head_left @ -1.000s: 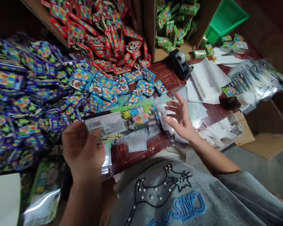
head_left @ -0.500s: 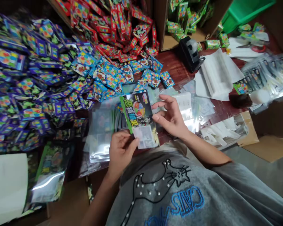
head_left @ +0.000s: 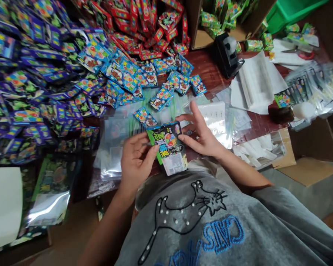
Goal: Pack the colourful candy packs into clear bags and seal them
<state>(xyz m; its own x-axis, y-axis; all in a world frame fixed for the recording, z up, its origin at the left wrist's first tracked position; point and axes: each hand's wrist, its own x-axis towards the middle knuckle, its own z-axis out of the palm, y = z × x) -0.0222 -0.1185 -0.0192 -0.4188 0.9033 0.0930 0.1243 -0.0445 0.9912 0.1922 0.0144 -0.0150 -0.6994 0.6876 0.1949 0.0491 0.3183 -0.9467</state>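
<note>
A black and green candy bag (head_left: 169, 142) with a pale printed label low on its front is between my hands, close to my shirt. My left hand (head_left: 137, 157) grips its left edge, thumb in front and fingers curled behind. At the upper right edge, my right hand (head_left: 199, 135) pinches the bag with the thumb, while one finger points up and away. A narrow blue edge shows along the bag's top; what it belongs to is mostly hidden. Just above lies a small blue candy packet (head_left: 145, 117). Flat clear bags (head_left: 111, 159) are stacked beside my left hand.
Purple packets (head_left: 44, 85) pile up at left, red packets (head_left: 147, 29) behind. A black tape dispenser (head_left: 227, 55) stands beyond my right hand, near white paper sheets (head_left: 255, 81). Filled bags (head_left: 313, 88), a dark bottle with a white cap (head_left: 291, 112) and a carton (head_left: 288, 147) sit right.
The candy bag has come slightly lower and turned, and a blue edge now shows at its top. My right hand's raised finger has straightened upward. The view has shifted a little.
</note>
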